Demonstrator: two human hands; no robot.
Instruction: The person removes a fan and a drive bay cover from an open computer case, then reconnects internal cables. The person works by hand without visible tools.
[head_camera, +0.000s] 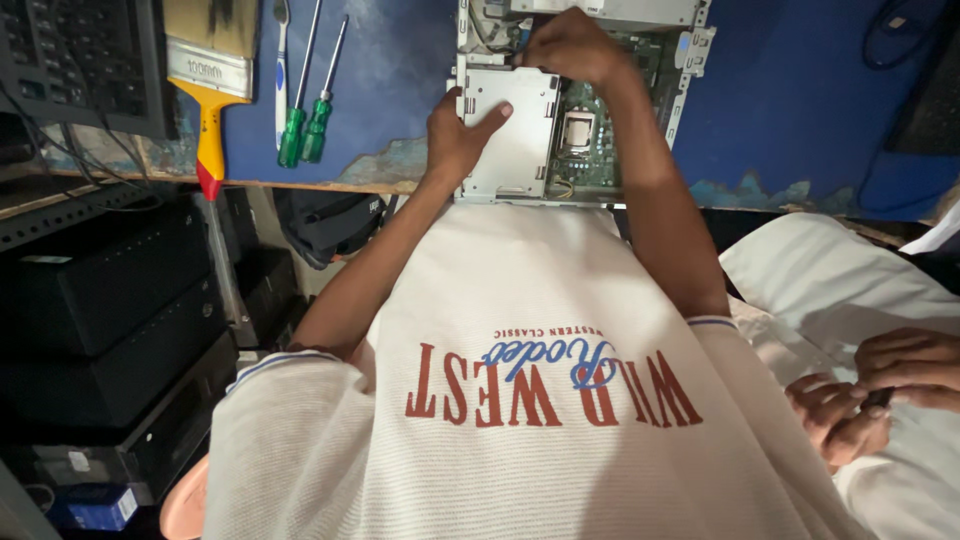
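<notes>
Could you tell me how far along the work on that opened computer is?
The computer case is already open, circuit board exposed. In hand: the left hand rests on the metal drive bracket, the right hand grips its far edge. Left: the bracket is not yet clear of the case; the two green screwdrivers lie unused.

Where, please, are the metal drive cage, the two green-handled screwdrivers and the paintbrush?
Metal drive cage (515, 150): head view, on its flat grey top plate.
Green-handled screwdrivers (303, 132): head view, on the green handles.
Paintbrush (210, 125): head view, on its yellow handle.
</notes>
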